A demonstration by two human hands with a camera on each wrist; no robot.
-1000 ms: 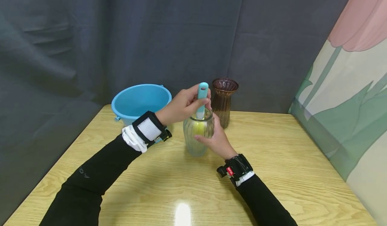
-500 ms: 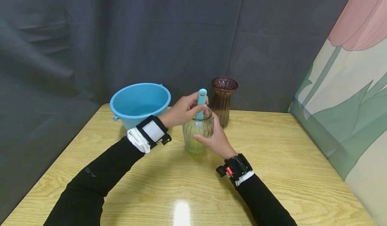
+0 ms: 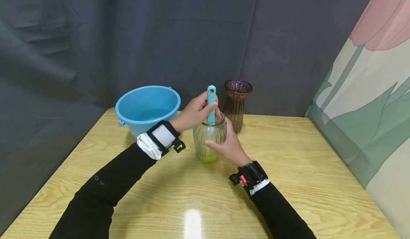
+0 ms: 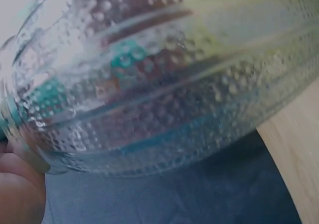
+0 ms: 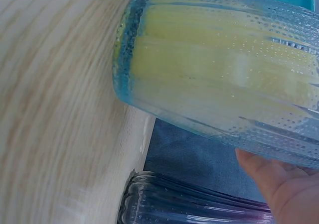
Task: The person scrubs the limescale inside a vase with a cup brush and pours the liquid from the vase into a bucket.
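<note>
Your left hand (image 3: 195,112) has its fingers and thumb curled round the teal plastic brush handle (image 3: 211,104), which stands nearly upright out of the mouth of the clear ribbed glass jar (image 3: 209,139); holding it that high on the stem lets the yellow-green brush head (image 5: 214,69) reach the bottom of the jar, where the right wrist view shows it pressed against the inside wall. Your right hand (image 3: 228,144) wraps the jar from its 3 o'clock side, fingers curled across the front of the glass and thumb behind, which looks meant to keep the jar planted upright on the light wooden table (image 3: 288,175) while the brush works inside. The jar sits at the middle of the table, straight ahead of you. Your left forearm comes in from 8 o'clock with the wrist raised above the jar's rim; your right forearm comes in low from 5 o'clock, wrist close to the tabletop. The round blue plastic basin (image 3: 147,107) stands at 10 o'clock from the jar, near it but apart, and the brown ribbed glass vase (image 3: 236,104) stands just behind at 1 o'clock, clear of both hands
</note>
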